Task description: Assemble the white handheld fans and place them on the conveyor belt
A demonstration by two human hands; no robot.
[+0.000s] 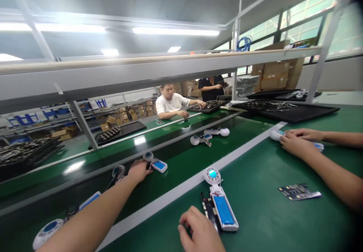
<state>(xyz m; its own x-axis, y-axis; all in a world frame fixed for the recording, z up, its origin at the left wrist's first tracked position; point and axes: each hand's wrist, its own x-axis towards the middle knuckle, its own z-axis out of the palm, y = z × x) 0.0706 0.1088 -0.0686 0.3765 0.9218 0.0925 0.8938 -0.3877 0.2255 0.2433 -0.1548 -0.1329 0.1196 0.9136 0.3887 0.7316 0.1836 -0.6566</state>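
Right hand [200, 229] curled empty beside one white device [222, 210]; left hand [138, 170], open, touches another [159, 165].

Glossy plastic housing [219, 196] on matt green mat [263, 214].

At 5 o'clock, the gadget [219, 206] is white, with a bright blue pad [223, 210] set into it and a glowing teal circle on its round dial [212, 175]. At 4 o'clock, the circuit board [297, 192] is black, dotted with small gold squares. The bench mat [255, 214] is deep green, edged by a white stripe [181, 191], and the belt [176, 169] beside it is black. At 12 o'clock, a co-worker's shirt [171, 104] is plain white. At 2 o'clock, the boxes [273, 76] are cardboard brown, and at 1 o'clock, the coil of cable [244, 43] is blue.
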